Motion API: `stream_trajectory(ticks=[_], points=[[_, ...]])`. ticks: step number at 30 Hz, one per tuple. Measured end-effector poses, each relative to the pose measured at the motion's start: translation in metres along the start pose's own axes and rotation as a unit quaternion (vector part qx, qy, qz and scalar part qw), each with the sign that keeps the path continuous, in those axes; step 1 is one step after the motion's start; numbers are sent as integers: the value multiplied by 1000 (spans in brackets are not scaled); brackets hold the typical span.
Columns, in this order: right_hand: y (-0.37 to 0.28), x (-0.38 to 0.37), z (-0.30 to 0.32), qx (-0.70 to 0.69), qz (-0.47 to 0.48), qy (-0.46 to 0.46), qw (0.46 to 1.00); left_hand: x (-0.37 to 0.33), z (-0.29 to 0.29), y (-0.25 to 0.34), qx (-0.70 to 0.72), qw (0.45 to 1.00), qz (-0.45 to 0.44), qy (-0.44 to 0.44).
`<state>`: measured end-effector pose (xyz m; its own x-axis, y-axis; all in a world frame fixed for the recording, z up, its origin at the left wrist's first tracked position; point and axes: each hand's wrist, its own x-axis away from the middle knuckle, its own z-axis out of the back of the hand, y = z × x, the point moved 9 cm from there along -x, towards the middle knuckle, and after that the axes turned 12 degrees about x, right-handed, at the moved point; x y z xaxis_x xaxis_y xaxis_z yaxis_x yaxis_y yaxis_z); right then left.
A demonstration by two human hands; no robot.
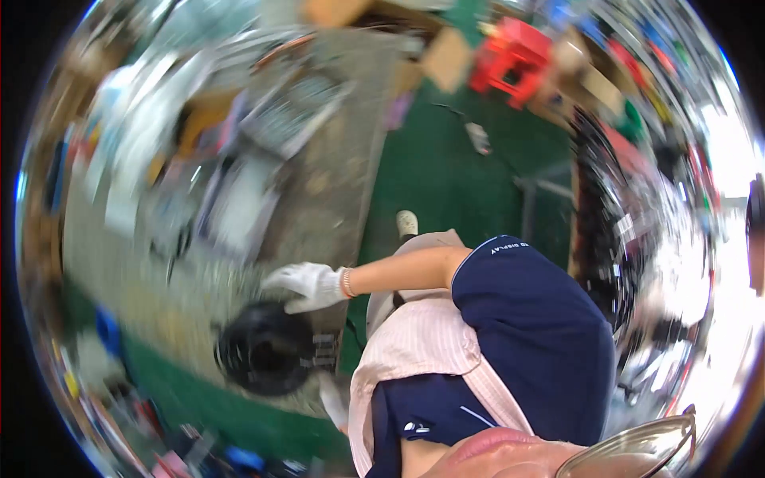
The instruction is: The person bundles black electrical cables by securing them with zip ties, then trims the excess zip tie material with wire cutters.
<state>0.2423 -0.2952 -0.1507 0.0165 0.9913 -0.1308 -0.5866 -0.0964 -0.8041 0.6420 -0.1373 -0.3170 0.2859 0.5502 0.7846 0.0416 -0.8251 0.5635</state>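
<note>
A black, round, ring-like thing (pixel 267 348) lies near the edge of a worn grey-brown table (pixel 343 135). Its exact kind is blurred; the middle looks hollow. My right hand (pixel 309 286), in a white knit glove with a beaded band at the wrist, is at its upper edge, fingers stretched out and thumb apart. Below, by the ring's lower right side, my left hand (pixel 331 398) shows only partly as a pale blur, its fingers not readable. Small light, striped pieces (pixel 324 348) sit between the ring and the table edge.
Farther along the table are a shallow grey tray (pixel 291 115), a whitish tray (pixel 239 207) and plastic-wrapped goods (pixel 131 135). A red stool (pixel 514 60) stands on the green floor (pixel 446 167), where a power strip (pixel 477 138) lies. Dark stacked items line the right side.
</note>
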Motion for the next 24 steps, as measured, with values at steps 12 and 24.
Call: stream_trajectory(ticks=[12,24], points=[[161,552,355,57,-441,608,658,-19,-473,134,-299,914,-7,-273],[310,831,590,326,-710,407,474,-10,-714,0,-577,762,-88,-281]])
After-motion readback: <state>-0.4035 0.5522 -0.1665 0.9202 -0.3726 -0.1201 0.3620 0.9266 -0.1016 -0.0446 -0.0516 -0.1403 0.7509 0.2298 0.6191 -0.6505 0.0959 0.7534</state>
